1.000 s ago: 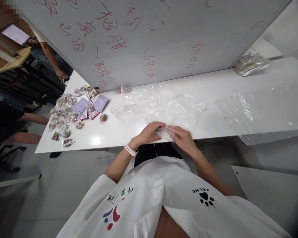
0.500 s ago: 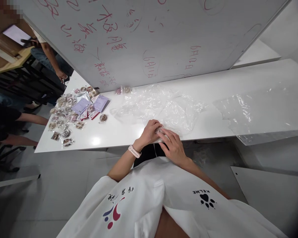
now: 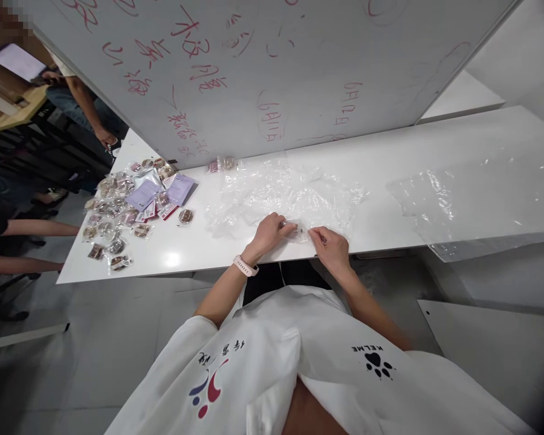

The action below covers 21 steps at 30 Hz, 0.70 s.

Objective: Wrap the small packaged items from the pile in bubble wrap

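At the table's near edge my left hand (image 3: 270, 233) is closed, thumb and fingers pinching clear plastic film (image 3: 300, 234). A tiny dark spot shows in this plastic; I cannot make out what it is. My right hand (image 3: 332, 248) is closed too, its fingertips pinched at the right side of the same plastic, a short gap from my left. Beyond both hands lies a crumpled clear plastic sheet (image 3: 294, 190); whether the pinched film is part of it, I cannot tell.
Several wrapped snacks (image 3: 116, 246) and purple packets (image 3: 180, 190) are piled on the white table (image 3: 172, 244) at left. Two wrapped pieces (image 3: 228, 162) sit by the whiteboard (image 3: 236, 109). Another clear plastic sheet (image 3: 471, 205) overhangs the right front edge. People's arms (image 3: 40, 228) show at left.
My hands were close together over something shiny. My right hand has moved away to the right and its spread fingers have closed to a pinch, with clear plastic showing between the hands.
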Available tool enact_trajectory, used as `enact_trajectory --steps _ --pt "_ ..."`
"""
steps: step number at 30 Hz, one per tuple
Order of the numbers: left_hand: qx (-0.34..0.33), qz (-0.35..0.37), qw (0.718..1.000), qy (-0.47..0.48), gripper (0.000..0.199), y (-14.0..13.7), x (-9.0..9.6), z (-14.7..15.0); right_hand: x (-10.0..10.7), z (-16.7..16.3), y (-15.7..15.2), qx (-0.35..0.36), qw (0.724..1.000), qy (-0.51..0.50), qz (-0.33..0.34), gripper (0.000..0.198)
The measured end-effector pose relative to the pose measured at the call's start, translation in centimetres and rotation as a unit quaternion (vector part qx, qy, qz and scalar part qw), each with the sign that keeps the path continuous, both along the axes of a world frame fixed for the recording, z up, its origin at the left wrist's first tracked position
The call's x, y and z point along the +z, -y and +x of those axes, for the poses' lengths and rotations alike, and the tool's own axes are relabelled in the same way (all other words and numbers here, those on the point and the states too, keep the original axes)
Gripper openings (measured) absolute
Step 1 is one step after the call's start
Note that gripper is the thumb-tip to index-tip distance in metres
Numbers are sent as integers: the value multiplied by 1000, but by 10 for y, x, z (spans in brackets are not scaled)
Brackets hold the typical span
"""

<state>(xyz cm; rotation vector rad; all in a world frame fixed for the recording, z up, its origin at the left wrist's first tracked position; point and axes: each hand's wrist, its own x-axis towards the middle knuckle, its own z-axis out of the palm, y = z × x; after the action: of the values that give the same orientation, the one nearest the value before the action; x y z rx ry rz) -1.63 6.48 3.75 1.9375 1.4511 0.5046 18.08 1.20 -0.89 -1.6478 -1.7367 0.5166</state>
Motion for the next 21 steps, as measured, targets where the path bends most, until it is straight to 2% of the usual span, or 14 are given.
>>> enact_trajectory --steps 2,5,6,8,11,17,21 --pt "40 26 999 -6 23 0 -4 7 2 -2 -6 -24 999 27 0 30" --pt "70 57 996 -11 17 -1 -5 13 6 -8 -9 -39 993 81 73 28" --pt "65 60 996 -18 16 -2 -5 13 7 -10 -8 -19 991 90 99 29" --pt "58 51 997 -25 18 -5 -4 13 7 -13 -6 66 986 89 124 31" --pt "44 2 999 -20 25 -6 -1 11 3 -13 0 178 974 74 117 41" --pt "-21 -61 997 -45 35 18 16 -3 -2 -6 10 210 969 42 120 27" --pt "-72 -25 990 -117 50 38 26 -23 -1 -5 6 194 976 16 98 29"
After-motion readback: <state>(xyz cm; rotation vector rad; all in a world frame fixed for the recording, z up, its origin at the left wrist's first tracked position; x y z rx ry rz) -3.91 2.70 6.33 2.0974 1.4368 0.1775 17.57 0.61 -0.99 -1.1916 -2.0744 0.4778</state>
